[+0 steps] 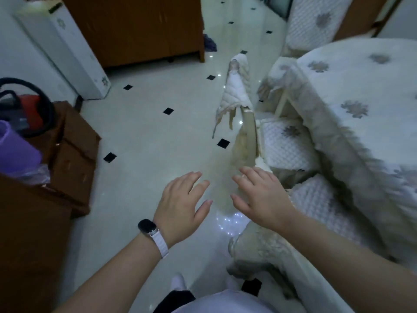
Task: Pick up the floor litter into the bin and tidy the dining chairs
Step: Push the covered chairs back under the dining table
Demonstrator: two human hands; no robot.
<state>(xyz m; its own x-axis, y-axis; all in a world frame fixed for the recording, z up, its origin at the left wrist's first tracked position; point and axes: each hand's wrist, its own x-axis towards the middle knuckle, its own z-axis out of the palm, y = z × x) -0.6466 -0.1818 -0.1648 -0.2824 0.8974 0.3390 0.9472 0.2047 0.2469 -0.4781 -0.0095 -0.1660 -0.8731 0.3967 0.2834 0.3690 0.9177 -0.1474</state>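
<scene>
My left hand [182, 203], with a white watch on its wrist, hovers over the floor with fingers spread and holds nothing. My right hand [259, 196] reaches beside it, fingers straight, just in front of a dining chair [286, 143] with a quilted white seat cover. That chair's backrest [235, 86] rises edge-on ahead of my hands. It stands tucked against the round dining table [361, 91] under a white flowered cloth. A second covered chair [320, 199] stands closer to me on the right. No litter is plain on the floor near my hands.
Brown cardboard boxes [74, 159] and a purple bag [15, 152] crowd the left. A tall white box [65, 48] leans against a wooden cabinet [140, 30]. A purple heap [209, 42] lies by the cabinet. Another covered chair [316, 21] stands far right.
</scene>
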